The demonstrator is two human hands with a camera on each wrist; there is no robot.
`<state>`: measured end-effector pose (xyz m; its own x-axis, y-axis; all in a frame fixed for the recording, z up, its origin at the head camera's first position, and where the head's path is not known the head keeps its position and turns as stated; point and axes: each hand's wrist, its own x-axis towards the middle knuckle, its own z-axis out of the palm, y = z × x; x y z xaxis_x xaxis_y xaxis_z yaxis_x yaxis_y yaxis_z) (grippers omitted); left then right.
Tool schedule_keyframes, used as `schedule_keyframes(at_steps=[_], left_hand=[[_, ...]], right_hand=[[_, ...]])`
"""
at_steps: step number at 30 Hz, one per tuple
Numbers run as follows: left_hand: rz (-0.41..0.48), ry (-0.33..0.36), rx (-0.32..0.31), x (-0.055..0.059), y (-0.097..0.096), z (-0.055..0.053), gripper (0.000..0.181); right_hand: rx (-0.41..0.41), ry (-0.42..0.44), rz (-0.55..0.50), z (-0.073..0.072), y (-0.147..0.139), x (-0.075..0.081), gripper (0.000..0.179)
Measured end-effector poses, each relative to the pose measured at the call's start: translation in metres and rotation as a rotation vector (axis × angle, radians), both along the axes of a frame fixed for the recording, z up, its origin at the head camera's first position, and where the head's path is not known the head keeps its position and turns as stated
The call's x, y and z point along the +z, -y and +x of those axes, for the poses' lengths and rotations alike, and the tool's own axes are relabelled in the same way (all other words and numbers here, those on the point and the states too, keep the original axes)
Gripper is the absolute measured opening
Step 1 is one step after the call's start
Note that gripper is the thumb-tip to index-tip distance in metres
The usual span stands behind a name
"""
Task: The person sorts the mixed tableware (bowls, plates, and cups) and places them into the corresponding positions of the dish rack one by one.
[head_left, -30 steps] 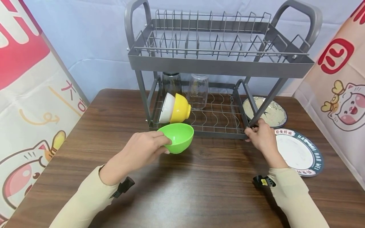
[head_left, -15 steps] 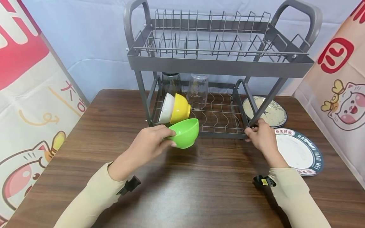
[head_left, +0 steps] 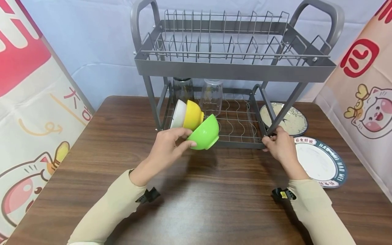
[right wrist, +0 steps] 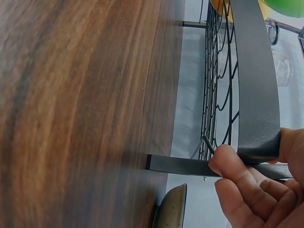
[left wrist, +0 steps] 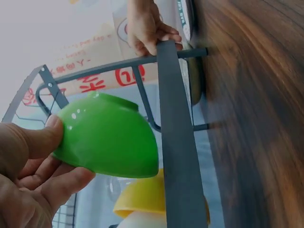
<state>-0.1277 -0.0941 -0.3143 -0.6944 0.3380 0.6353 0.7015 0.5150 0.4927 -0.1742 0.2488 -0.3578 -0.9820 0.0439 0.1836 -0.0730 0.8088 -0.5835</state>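
Note:
A green bowl (head_left: 206,133) is tilted on its side in front of the lower shelf, its foot facing right. My left hand (head_left: 171,144) pinches its rim between thumb and fingers, as the left wrist view shows on the bowl (left wrist: 107,137) too. Behind it, a yellow bowl (head_left: 193,115) and a white bowl (head_left: 179,115) stand nested on edge at the lower shelf's left end. My right hand (head_left: 280,144) grips the front right corner of the grey dish rack (head_left: 235,72); in the right wrist view its thumb and fingers are around the rack's rim (right wrist: 259,95).
A dark glass (head_left: 183,90) and a clear glass (head_left: 212,97) stand upside down at the back of the lower shelf. Right of the rack lie a patterned plate (head_left: 295,120) and a white plate with a green rim (head_left: 315,161). The upper tier has wire dividers.
My left hand has carried the green bowl rightward and up toward the lower shelf, turning its opening away to the left. My right hand stays on the rack corner.

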Motion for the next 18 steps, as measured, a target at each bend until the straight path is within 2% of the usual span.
schedule_keyframes(at_steps=[9, 18], left_hand=[[0.144, 0.145, 0.053, -0.001, -0.008, -0.006, 0.019], [0.242, 0.251, 0.025, -0.002, -0.012, -0.019, 0.016]], right_hand=[[-0.010, -0.009, 0.007, 0.000, -0.001, 0.000, 0.026], [-0.012, -0.010, 0.005, 0.000, -0.001, 0.000, 0.026]])
